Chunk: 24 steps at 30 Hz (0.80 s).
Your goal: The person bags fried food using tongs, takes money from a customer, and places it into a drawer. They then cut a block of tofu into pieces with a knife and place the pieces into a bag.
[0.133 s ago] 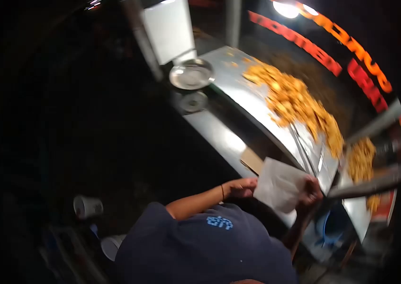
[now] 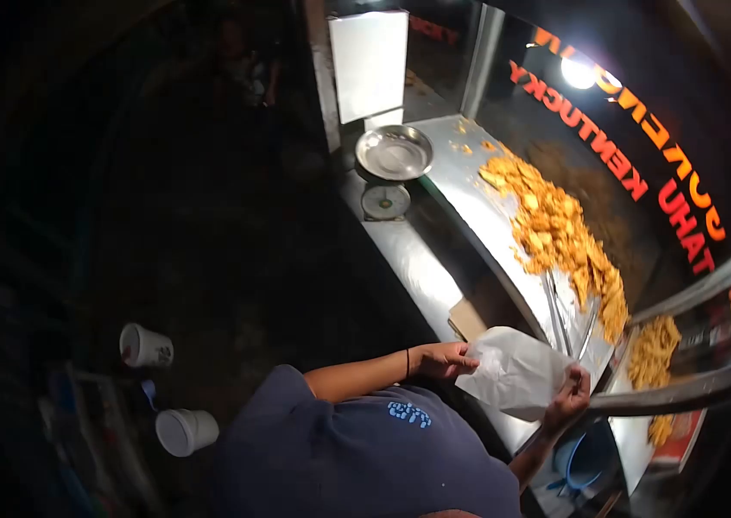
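In front of my chest I hold a white paper bag (image 2: pixel 512 371) by its two sides. My left hand (image 2: pixel 445 359) pinches its left edge between thumb and fingers, a dark band round the wrist. At the right edge, my right hand (image 2: pixel 569 397) has its fingers closed on the paper. The bag looks flat and slightly creased. Just beyond it are metal tongs (image 2: pixel 558 319), lying on the metal tray (image 2: pixel 460 186) beside a heap of golden fried pieces (image 2: pixel 555 229). A piece of brown cardboard (image 2: pixel 467 319) lies by the bag's upper left corner.
A kitchen scale (image 2: pixel 385 202) with a steel pan (image 2: pixel 394 153) stands at the far left of the counter (image 2: pixel 417 268). More fried food (image 2: pixel 655 350) lies at right, behind a metal bar (image 2: pixel 676 390). Below are a blue bucket (image 2: pixel 579 462) and white tubs (image 2: pixel 186 432).
The view has swung, so the counter and food sit lower and mostly farther right. The bag now appears tilted, its right side lower, with both hands still on it.
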Tool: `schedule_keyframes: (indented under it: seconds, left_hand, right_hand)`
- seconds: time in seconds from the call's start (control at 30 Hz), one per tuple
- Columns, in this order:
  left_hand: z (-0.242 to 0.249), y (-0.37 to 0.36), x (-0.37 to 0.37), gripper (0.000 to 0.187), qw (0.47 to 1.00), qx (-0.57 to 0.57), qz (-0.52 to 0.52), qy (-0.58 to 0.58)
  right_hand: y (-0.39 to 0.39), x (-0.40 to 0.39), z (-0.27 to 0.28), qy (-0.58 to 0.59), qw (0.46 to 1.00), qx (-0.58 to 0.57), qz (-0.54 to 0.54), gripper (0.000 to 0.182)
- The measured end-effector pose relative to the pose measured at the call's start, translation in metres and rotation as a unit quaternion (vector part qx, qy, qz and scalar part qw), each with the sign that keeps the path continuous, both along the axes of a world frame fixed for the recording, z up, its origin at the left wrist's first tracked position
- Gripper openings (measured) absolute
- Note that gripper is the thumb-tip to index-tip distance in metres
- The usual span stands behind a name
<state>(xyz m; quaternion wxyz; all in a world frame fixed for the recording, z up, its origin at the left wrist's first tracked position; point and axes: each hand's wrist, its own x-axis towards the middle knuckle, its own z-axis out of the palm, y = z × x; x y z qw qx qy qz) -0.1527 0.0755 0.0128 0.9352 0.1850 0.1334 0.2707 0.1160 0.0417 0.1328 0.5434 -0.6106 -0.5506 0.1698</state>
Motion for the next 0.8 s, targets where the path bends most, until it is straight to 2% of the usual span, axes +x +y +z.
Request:
schedule_keyframes:
  seconds: [0.1,0.17,0.23,0.27,0.37,0.4,0.43,0.53,0.57,0.63,0.67,0.8]
  left_hand:
    - [0.048,0.019,-0.031,0.051,1.0,0.004,0.024,0.02]
    - [0.042,0.023,-0.035,0.056,0.999,0.002,0.037,0.014]
    - [0.036,0.023,-0.034,0.056,0.99,0.134,0.03,0.015]
    - [0.039,0.024,-0.037,0.056,0.99,0.137,0.033,0.014]
    - [0.048,0.021,-0.047,0.049,0.978,0.166,0.021,0.122]
    - [0.051,0.024,-0.049,0.042,0.956,0.225,-0.021,0.188]
    - [0.053,0.025,-0.052,0.042,0.956,0.225,-0.019,0.187]
    - [0.106,0.014,-0.067,0.036,0.91,0.28,-0.007,0.305]
    - [0.098,0.016,-0.065,0.036,0.91,0.281,-0.004,0.304]
    - [0.065,0.026,-0.058,0.039,0.787,0.522,0.102,0.313]
    - [0.061,0.028,-0.059,0.024,0.751,0.566,0.132,0.313]
    - [0.051,0.031,-0.072,0.014,0.739,0.554,0.058,0.38]
  right_hand:
    - [0.008,-0.01,-0.002,-0.002,1.0,0.002,-0.002,0.024]
    - [0.009,-0.012,0.003,-0.027,1.0,-0.011,0.003,0.027]
    - [0.007,-0.015,0.008,-0.01,1.0,-0.017,0.022,0.026]
    - [0.009,-0.016,0.006,-0.001,0.999,-0.023,0.025,0.027]
    - [0.016,-0.022,0.006,0.004,0.999,-0.02,0.037,0.028]
    - [0.018,-0.022,0.007,0.002,0.999,-0.018,0.039,0.028]
    - [0.02,-0.024,0.008,0.003,0.999,-0.022,0.042,0.027]
    - [0.024,-0.028,0.009,0.004,0.998,-0.032,0.055,0.027]
    - [0.025,-0.028,0.01,0.004,0.997,-0.038,0.064,0.027]
    - [0.03,-0.03,0.007,-0.014,0.997,-0.035,0.065,0.027]
    - [0.032,-0.031,0.006,-0.031,0.997,-0.034,0.064,0.027]
    - [0.037,-0.036,0.003,-0.049,0.994,-0.076,0.064,0.026]
